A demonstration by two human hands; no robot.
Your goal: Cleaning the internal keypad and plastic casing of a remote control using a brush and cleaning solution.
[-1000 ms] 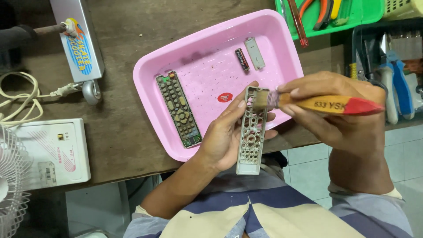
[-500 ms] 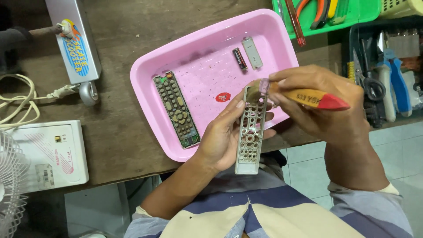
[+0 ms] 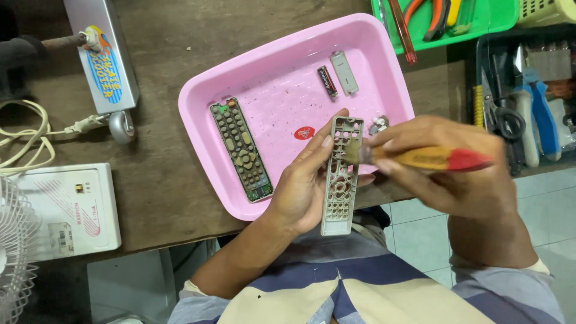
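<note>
While left hand [image 3: 303, 189] steadies remote shell [image 3: 341, 180], brush [image 3: 420, 158] has slid lower.

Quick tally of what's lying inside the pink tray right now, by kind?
In the pink tray:
Remote keypad board: 1
Battery: 1
Grey battery cover: 1
Red oval sticker: 1
Small metal pieces, partly hidden: 1 cluster
Total: 5
The remote shell is outside the count, in the left hand.
</note>
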